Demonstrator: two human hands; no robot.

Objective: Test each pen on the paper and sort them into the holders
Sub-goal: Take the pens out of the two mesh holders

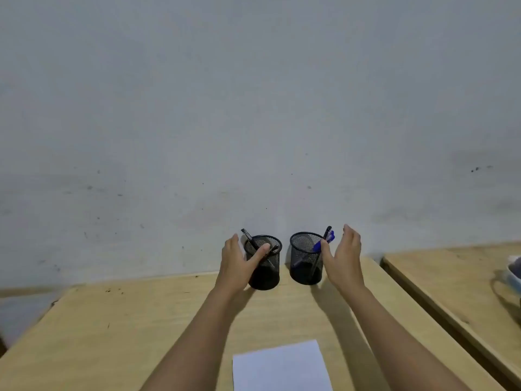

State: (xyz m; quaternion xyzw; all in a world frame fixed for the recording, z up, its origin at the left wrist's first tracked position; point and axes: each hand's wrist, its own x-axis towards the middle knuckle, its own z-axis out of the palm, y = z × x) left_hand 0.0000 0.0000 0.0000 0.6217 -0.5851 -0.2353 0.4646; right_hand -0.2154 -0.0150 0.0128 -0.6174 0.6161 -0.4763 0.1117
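- At the bench's (141, 320) back edge, the left holder (267, 277) contains black pens (248, 237); the left hand (235, 263) touches it, fingers straight.
- The right holder (303, 266) contains blue pens (330, 237) and 1 dark pen (328, 230); the right hand (342, 258) is released, flat beside it.

Paper (282, 366) cropped at bottom, pale object (514, 270) cut by right edge, pens (328, 237) murky inside holders (301, 268)

Head-worn view, forward over desk (112, 334) toward wall (253, 108)
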